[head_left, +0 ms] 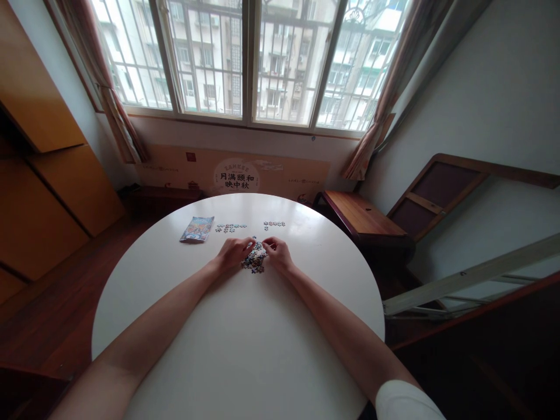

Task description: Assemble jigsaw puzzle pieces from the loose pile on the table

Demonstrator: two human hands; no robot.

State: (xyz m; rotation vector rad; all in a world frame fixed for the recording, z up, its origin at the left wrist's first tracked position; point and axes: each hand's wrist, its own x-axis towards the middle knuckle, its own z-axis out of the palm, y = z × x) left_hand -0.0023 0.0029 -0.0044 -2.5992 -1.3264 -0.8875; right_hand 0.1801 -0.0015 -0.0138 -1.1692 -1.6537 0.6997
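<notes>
White round desk [236, 350] nr window [289, 70]. Jigsaw pile [252, 264] btwn L hand [234, 252] & R hand [279, 253], mostly on near side of fingers [270, 241], long axis roughly fore-aft, abt equally close to both. Bent; clamped on smth or apart, can't tell.

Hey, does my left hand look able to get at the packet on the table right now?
Probably yes: the packet lies beyond and to the left of the left hand, with only bare white table showing between them.
</notes>
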